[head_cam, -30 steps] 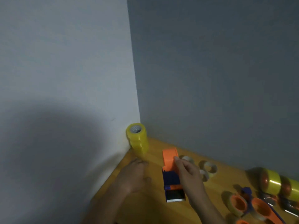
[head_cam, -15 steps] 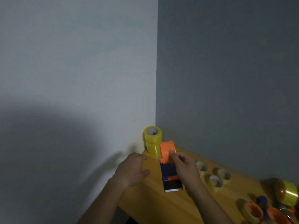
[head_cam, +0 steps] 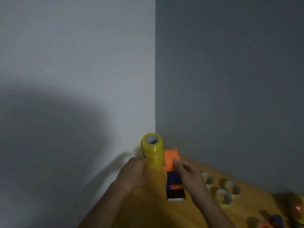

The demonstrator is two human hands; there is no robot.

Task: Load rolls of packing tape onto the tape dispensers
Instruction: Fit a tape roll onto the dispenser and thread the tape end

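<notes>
Change: left hand (head_cam: 134, 175) now sits nearer the stack of yellow tape rolls (head_cam: 153, 149) than half a second ago; dispenser unmoved.
Left hand: palm down on the table (head_cam: 148, 211), fingers (head_cam: 139, 159) loosely spread, tips touching the stack's base.
Right hand: right hand (head_cam: 191, 178) lies along the orange and blue tape dispenser (head_cam: 172, 171), fingers clamped on its side, thumb on the orange spool.
Beyond right fingers: three empty tape cores (head_cam: 223, 190).

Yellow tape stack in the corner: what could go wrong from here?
1. The stack of yellow tape rolls is tall and narrow; the left hand reaching its base could topple it.
2. The dispenser sits close beside it, right hand on it; a falling roll may hit it.
</notes>
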